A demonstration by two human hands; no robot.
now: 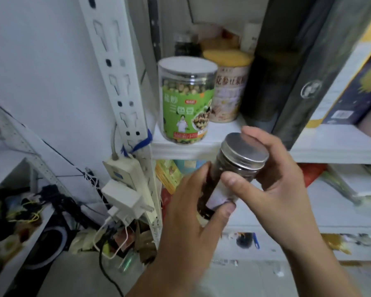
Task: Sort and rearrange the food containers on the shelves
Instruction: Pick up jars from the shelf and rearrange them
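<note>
Curling round a small clear plastic jar (227, 170) with a silver metal screw lid (245, 151), the fingers of both hands are clamped on it: the left thumb (228, 209) presses the pale label low on the jar's body, the right thumb (230, 181) lies across the body just under the lid, and the right fingertips (250, 131) hook over the far rim of the lid. The jar is packed with dark brown contents and leans, lid uppermost and tipped away from the camera. The left hand (191, 202) wraps the lower half from the left with its back to the camera, its forearm rising from the bottom edge; the right hand (274, 183) cups the upper half from the right, wrist running down to the lower right. The jar is held in the air in front of the white shelf board (180, 147), touching nothing on it. On that board stands a clear round tub with a green label and green peas inside (187, 99), just beside a cream can with a yellow lid (227, 86); further right a tall dark box (298, 71) leans against a navy and yellow carton (351, 86). Left of the shelf, a cream power strip (126, 174) hangs on the white slotted upright (116, 71)
</note>
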